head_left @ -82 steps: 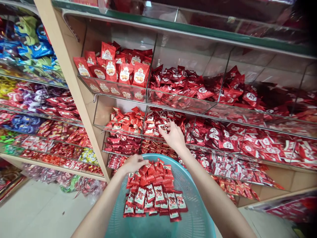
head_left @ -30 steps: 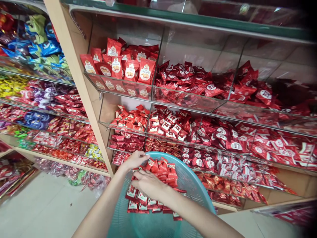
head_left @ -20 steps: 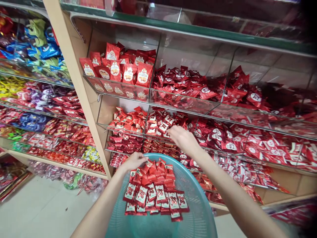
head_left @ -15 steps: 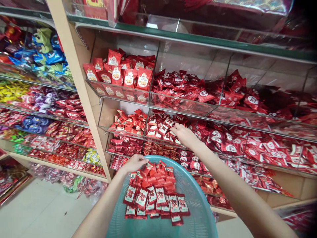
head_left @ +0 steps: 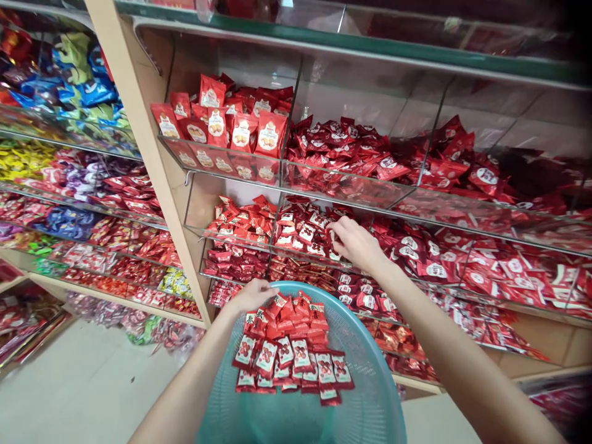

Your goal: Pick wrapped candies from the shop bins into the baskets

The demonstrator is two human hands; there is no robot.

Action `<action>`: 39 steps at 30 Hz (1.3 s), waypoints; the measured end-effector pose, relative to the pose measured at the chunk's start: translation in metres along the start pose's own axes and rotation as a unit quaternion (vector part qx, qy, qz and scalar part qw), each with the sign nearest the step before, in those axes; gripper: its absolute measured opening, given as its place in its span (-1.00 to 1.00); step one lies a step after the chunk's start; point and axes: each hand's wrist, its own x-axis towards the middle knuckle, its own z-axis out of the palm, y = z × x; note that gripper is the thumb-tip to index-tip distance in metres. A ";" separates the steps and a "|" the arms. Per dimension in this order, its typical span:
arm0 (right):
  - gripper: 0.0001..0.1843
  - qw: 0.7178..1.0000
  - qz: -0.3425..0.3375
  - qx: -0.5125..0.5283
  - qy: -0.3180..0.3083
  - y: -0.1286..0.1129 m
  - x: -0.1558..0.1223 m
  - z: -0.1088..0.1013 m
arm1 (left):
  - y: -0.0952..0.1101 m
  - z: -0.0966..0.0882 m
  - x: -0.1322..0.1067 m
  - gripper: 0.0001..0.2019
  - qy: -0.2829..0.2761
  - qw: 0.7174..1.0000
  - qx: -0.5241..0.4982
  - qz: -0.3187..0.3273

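Observation:
A teal plastic basket (head_left: 370, 364) is low in front of me, its far rim close to the shelves. My left hand (head_left: 252, 297) is closed on that rim at the far left. Inside lie red candy packets with black characters (head_left: 296, 314) and, nearer me, several red-and-white packets with a round red print (head_left: 300, 356). My right hand (head_left: 355, 244) reaches into a shelf compartment of similar red-and-white packets (head_left: 306, 232). Its fingers are curled at the compartment's right part; what they pinch, if anything, is too hidden to make out.
Above that compartment, a clear-fronted shelf holds red snack bags (head_left: 245, 131) and dark red packets (head_left: 342, 148). Orange-red packets (head_left: 245, 222) fill the compartment to the left. A wooden upright (head_left: 152, 166) separates another rack of colourful candies (head_left: 87, 86). Pale floor (head_left: 102, 376) shows at lower left.
My right hand has moved slightly right over the packets, and its fingers have curled more. My left hand stays on the basket rim. The view has tilted a little downward.

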 end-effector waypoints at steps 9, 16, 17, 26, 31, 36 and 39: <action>-0.70 0.802 0.111 0.581 0.085 -0.089 -0.056 -0.015 | -0.002 0.003 0.002 -0.52 -0.003 1.000 0.017 -0.006; -0.60 0.476 0.304 0.807 -0.172 -0.155 -0.090 0.064 | -0.004 0.003 0.002 -0.54 -0.007 0.999 0.024 0.028; -0.58 0.490 0.299 0.792 -0.208 -0.157 -0.095 0.074 | -0.003 0.003 0.002 -0.55 0.000 0.999 0.026 0.033; -0.77 0.793 0.266 0.474 -0.276 -0.164 -0.122 0.107 | 0.004 0.003 -0.001 -0.56 0.037 0.995 0.095 0.015; -0.60 0.735 0.301 0.506 -0.336 -0.178 -0.120 0.118 | 0.011 0.003 -0.003 -0.58 0.039 0.992 0.118 0.007; -0.65 0.680 0.292 0.584 -0.334 -0.184 -0.119 0.117 | 0.015 0.003 -0.005 -0.59 0.032 0.993 0.116 0.004; -0.68 0.701 0.301 0.568 -0.308 -0.183 -0.122 0.117 | 0.016 0.003 -0.006 -0.59 0.032 0.994 0.106 0.005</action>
